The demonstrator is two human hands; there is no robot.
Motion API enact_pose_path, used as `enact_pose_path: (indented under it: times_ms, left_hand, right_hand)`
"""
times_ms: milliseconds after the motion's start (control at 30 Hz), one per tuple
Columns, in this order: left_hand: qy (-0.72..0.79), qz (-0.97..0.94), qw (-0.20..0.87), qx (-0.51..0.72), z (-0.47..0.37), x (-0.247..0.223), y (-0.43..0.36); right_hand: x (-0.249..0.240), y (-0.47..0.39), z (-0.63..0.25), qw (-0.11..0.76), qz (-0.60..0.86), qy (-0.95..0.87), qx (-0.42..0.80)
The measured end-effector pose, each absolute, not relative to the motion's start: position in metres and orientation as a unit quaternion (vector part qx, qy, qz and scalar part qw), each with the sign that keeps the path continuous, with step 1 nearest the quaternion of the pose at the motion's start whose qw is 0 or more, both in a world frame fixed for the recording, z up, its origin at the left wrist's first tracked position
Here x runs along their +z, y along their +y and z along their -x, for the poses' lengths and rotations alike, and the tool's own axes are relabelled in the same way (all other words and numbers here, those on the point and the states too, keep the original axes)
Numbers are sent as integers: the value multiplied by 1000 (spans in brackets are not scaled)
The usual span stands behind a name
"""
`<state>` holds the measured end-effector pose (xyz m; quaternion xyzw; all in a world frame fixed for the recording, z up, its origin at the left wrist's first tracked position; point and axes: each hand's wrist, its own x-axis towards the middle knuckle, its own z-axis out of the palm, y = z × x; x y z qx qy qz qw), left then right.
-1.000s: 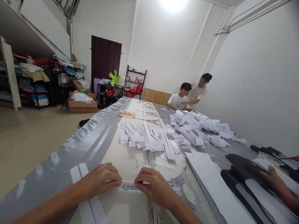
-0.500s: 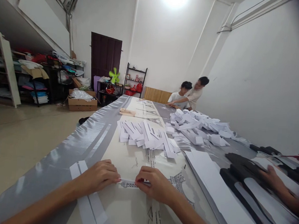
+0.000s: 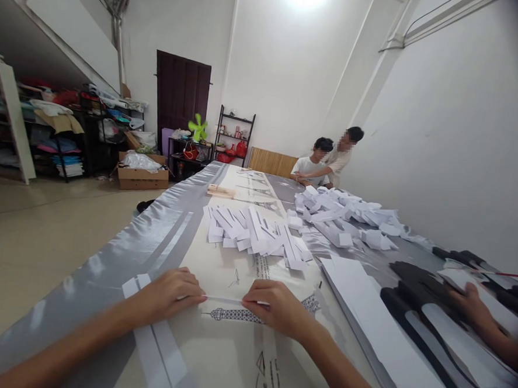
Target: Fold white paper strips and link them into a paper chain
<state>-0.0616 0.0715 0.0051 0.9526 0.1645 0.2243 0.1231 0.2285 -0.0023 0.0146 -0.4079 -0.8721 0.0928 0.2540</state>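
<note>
A narrow white paper strip (image 3: 225, 300) is stretched between my two hands, just above the printed tower drawing on the table cover. My left hand (image 3: 179, 294) pinches its left end between thumb and fingers. At the other end, my right hand (image 3: 275, 307) is closed on the strip with thumb and fingertips. White paper pieces with a lengthwise gap or fold line (image 3: 158, 352) lie partly under my left forearm. Ahead of my hands is a loose heap of folded paper strips (image 3: 250, 233).
To the right lie a stack of white sheets (image 3: 371, 327) and dark, grey-edged pieces (image 3: 423, 339). A nearby person's hand (image 3: 475, 310) is over them. Folded white paper forms (image 3: 345, 218) are heaped farther back. Two people (image 3: 324, 163) are at the far end.
Both hands have shifted slightly away from me and a little farther apart, showing more of the strip between them. The nearby person's hand has moved a little.
</note>
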Motion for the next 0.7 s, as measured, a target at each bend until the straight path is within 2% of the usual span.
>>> enact_pose_path:
  times_ms: [133, 433, 700]
  left_hand:
    - [177, -934, 214, 225, 74, 8, 85]
    - [304, -852, 394, 165, 83, 16, 93]
    - [311, -824, 448, 154, 88, 17, 98]
  right_hand:
    - [19, 4, -250, 265, 424, -856, 134]
    - [19, 12, -264, 277, 472, -808, 217]
    - [15, 14, -270, 278, 484, -763, 327]
